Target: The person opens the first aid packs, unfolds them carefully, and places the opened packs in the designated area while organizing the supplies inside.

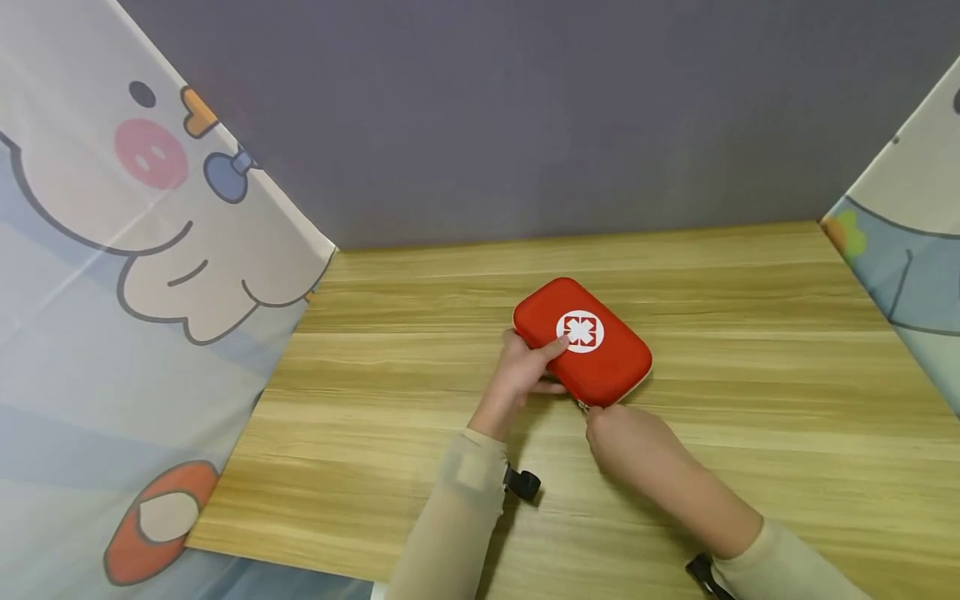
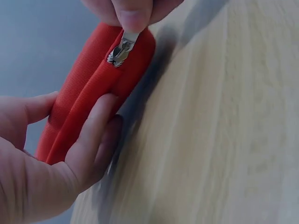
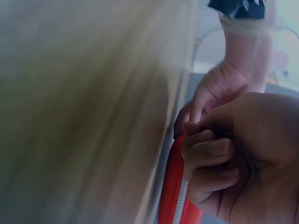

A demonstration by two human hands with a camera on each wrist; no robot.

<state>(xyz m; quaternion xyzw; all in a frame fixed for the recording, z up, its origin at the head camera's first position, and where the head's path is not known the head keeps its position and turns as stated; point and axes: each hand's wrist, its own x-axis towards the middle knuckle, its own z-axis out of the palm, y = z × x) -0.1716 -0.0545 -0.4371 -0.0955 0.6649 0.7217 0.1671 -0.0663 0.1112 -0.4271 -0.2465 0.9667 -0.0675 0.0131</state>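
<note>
A red zippered first-aid case point(image 1: 611, 367) with a white round emblem lies tilted across the middle of the wooden table. My left hand point(image 1: 519, 367) grips its left side, thumb on the top face and fingers along the lower edge. At the near corner my right hand point(image 1: 633, 446) pinches the metal zipper pull point(image 2: 129, 41), which shows between finger and thumb in the left wrist view. The slider sits in the red seam there. Silver zipper teeth point(image 3: 181, 200) run along the case's side in the right wrist view, beside the right hand's curled fingers.
The wooden table point(image 1: 397, 333) reaches back to a grey wall panel point(image 1: 525, 125). Cartoon-printed sheets hang on the left point(image 1: 150, 333) and on the right point(image 1: 922, 250). A dark strap with a black knob point(image 1: 523, 483) sits at the left wrist.
</note>
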